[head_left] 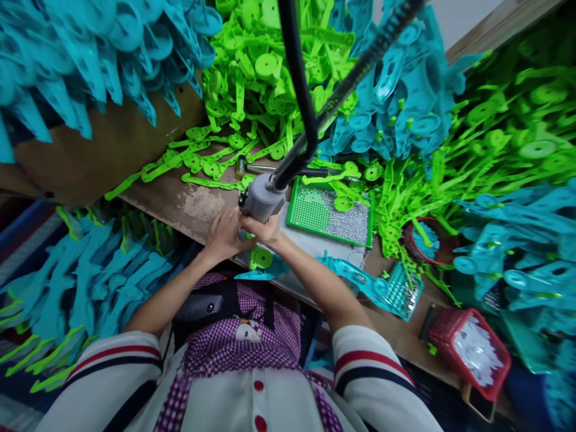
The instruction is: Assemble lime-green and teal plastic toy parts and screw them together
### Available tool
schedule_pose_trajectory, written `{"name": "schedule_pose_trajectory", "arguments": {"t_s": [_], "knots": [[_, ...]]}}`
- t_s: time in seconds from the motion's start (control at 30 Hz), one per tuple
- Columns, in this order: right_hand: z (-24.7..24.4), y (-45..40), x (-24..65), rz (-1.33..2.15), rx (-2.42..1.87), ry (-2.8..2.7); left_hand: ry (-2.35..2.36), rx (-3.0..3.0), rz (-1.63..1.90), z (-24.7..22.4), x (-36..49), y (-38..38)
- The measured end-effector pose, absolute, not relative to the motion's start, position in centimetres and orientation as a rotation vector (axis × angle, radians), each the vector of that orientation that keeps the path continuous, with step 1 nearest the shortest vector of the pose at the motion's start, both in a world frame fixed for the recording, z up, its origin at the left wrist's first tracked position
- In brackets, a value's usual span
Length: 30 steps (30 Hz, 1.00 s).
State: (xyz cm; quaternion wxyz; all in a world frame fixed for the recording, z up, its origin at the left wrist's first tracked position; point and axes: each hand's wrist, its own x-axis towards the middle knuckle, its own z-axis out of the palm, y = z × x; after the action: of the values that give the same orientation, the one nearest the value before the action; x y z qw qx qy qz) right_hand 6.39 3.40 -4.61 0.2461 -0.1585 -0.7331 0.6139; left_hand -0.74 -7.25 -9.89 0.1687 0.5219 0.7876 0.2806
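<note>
My right hand (266,228) is wrapped round a grey power screwdriver (264,195), which hangs upright from a black cable and a spring. Close beside it on the left, my left hand (225,235) curves towards the tool's lower end. Its fingertips and whatever they grip are hidden behind the screwdriver. Just below both hands are a lime green disc-shaped plastic piece (261,257) and a pointed blue plastic part (265,269), partly covered by my right forearm.
A green tray (330,237) of small metal pieces stands beyond my right forearm. A hammer (283,170) lies behind it. Lime green arms (265,66) and blue parts (126,36) are heaped around. A red bin (443,342) with white pieces stands at right.
</note>
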Motion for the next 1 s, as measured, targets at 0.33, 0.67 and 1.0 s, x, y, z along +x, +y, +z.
{"name": "schedule_pose_trajectory", "arguments": {"t_s": [0.33,0.67,1.0], "knots": [[-1.2,9.1,9.3,1.454,-0.659,-1.433,2.166,1.658,0.934,-7.7,0.3,-8.6],[-4.3,18.0,10.3,1.171,-0.752,-1.498,1.788,1.701,0.607,-6.0,0.1,-4.0],[-5.2,17.9,9.3,1.209,-0.741,-1.519,1.813,1.640,0.473,-5.6,-0.5,-2.5]]}}
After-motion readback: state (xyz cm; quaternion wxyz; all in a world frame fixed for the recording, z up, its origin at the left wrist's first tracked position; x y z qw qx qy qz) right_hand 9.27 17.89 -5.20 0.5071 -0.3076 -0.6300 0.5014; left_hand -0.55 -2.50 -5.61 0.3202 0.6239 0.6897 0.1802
